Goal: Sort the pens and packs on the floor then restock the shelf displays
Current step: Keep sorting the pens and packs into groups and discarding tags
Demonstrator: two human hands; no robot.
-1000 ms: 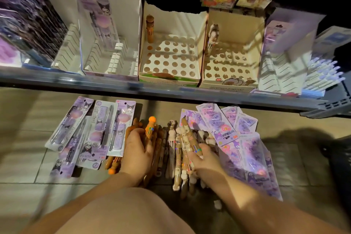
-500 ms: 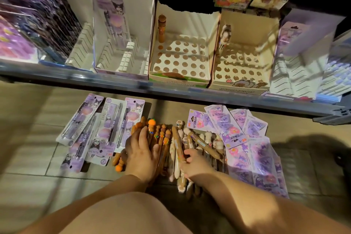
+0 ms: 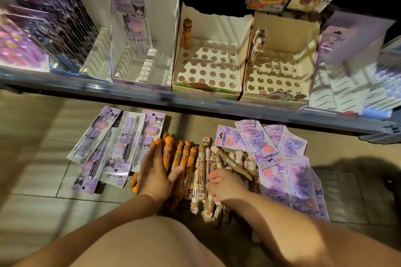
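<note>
Since the earlier frame: left hand (image 3: pixel 155 174) has slid up along the orange-capped pens (image 3: pixel 182 158), and right hand (image 3: pixel 225 184) has dropped lower onto the cream figure-topped pens (image 3: pixel 202 180), one brown pen now lying slantwise across the heap. Item, left hand: fingers straight and flat along the outer side of the orange-capped bundle, thumb spread over it, apparently to square the pens into one lot. Item, right hand: fingers curled down onto the cream figure-topped pens, gripping a few, seemingly to draw them away from the orange ones. Both pen lots lie mid-floor (image 3: pixel 43 158), just before the shelf edge (image 3: pixel 195 97). Purple pen packs (image 3: pixel 112 149) fanned at the pens' left; flat purple packs (image 3: pixel 288 171) heaped at their right, already separated by kind. On the shelf, green-fronted holed box (image 3: pixel 206 67) holds one brown pen (image 3: pixel 187 32) at its back-left corner; neighbouring holed box (image 3: pixel 280 71) one figure pen (image 3: pixel 257 43); slotted tray (image 3: pixel 143 65) one pack. Sorting judged nearly done, restocking barely begun
</note>
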